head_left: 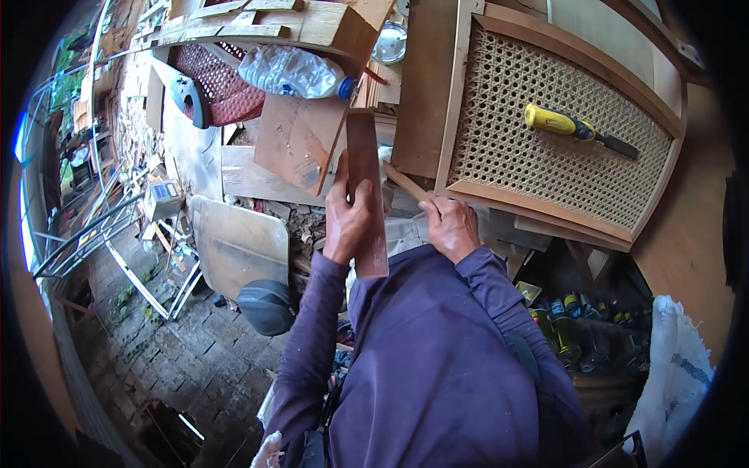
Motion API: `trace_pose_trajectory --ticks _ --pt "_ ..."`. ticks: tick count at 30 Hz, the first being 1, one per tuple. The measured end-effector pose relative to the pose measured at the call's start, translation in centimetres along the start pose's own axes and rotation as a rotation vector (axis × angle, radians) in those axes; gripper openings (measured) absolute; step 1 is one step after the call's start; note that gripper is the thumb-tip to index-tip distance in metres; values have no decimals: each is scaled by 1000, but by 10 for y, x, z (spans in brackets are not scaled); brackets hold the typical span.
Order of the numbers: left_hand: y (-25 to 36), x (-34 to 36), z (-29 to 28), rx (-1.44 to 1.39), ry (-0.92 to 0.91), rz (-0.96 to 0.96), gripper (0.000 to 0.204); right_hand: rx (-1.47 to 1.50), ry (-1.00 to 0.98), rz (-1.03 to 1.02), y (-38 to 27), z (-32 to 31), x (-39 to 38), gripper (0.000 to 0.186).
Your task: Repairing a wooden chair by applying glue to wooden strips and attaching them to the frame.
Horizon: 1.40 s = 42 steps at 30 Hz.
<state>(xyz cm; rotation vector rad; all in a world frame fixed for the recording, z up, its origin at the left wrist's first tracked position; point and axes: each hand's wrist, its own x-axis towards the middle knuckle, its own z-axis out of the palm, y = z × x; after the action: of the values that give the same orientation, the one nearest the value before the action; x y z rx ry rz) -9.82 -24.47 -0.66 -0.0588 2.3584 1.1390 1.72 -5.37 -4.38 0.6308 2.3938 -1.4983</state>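
Note:
My left hand [347, 222] is closed on a flat, reddish-brown wooden board [367, 156], held lengthwise in front of my body. Its thumb lies over the board's face. To the right, my right hand [453, 228] grips a thin, light wooden strip [406, 183] that points up and left toward the board. I cannot tell whether the strip's far end touches anything. Just beyond the right hand is a wooden frame [538, 201] with a woven cane panel [499, 101]. A chisel [573, 127] with a yellow and black handle lies on the cane.
A crumpled plastic bottle [292, 72] with a blue cap lies beyond the left hand, near a brown plywood piece [292, 140]. A worn panel [242, 246] and a dark rounded object [266, 306] are at the left. Several bottles [567, 331] stand low on the right.

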Motion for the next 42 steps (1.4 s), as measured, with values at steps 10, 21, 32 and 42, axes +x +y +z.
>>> trace_pose_trajectory --ticks 10,21,32,42 --pt "20 -7 8 -127 10 -104 72 27 -36 -6 -1 -2 2 27" --pt "52 -29 -4 -257 -11 -298 71 63 -23 -4 1 -4 2 29" --pt "44 -25 4 -238 -56 -231 74 24 -44 10 -2 -5 2 30" --pt "9 -23 6 -121 -25 -65 73 37 -47 33 -5 -5 2 30"
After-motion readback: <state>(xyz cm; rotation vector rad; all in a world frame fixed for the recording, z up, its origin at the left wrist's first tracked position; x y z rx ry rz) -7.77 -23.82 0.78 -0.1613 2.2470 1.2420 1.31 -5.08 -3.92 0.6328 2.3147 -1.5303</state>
